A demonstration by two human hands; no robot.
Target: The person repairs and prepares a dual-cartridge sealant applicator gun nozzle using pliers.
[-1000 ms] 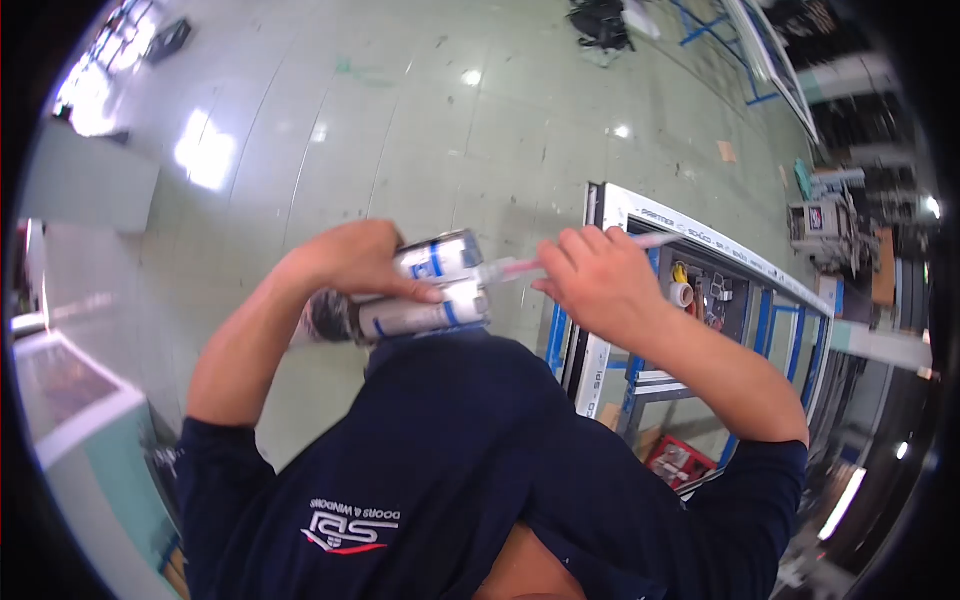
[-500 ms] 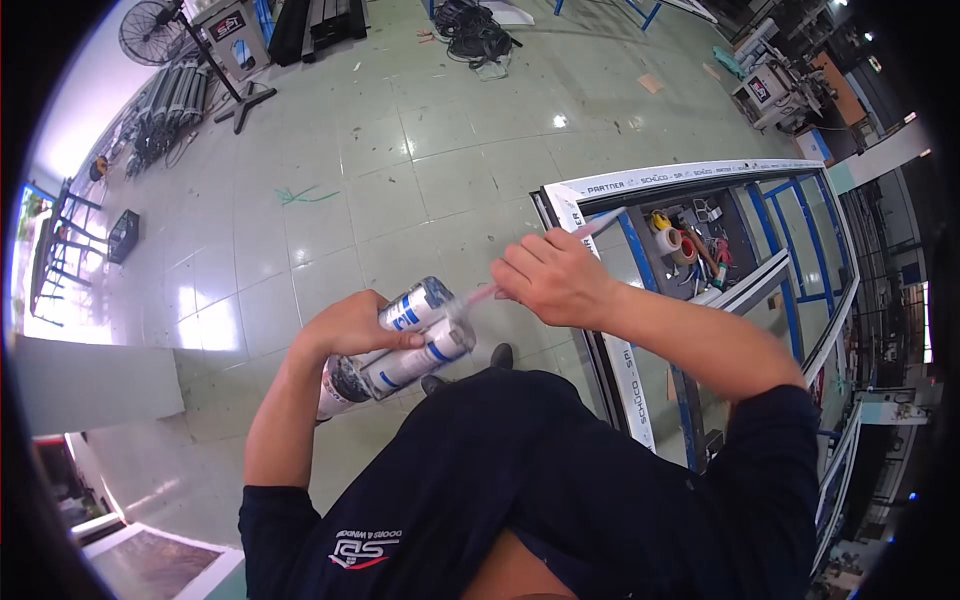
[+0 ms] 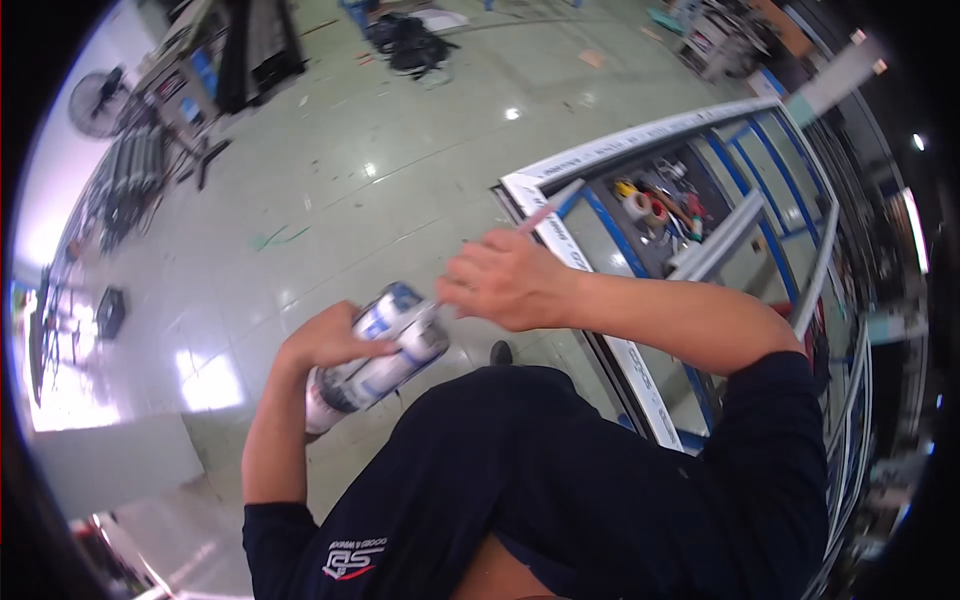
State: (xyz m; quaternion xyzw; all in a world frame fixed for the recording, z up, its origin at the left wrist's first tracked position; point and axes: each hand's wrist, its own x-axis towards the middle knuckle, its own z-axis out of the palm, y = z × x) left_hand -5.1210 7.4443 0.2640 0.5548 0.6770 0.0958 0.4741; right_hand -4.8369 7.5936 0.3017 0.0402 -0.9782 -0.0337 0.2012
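Observation:
My left hand (image 3: 325,338) is wrapped round a white and blue twin cartridge (image 3: 385,350), its thumb lying across the near side. The cartridge is tilted, its upper end toward my right hand. A white cylinder (image 3: 325,405) with a dark band shows below that hand; how it joins the cartridge is blurred. My right hand (image 3: 505,280) is closed round a slim, pinkish mixing nozzle (image 3: 540,214), whose pale tip points up and right. The nozzle's lower end is at or very near the cartridge's upper end; motion blur hides whether they touch.
A large white-wrapped frame (image 3: 640,140) stands at my right on blue supports (image 3: 612,230). Inside its outline, a dark tray (image 3: 640,185) holds tape rolls and tools. A fan (image 3: 100,103) and bundled profiles (image 3: 130,180) stand at left. Black cords (image 3: 410,45) lie on the floor ahead.
The view has turned and shifted, so the frame and floor sit further left and higher. My right hand has moved left and down along the nozzle toward the cartridge. Both hands keep their hold.

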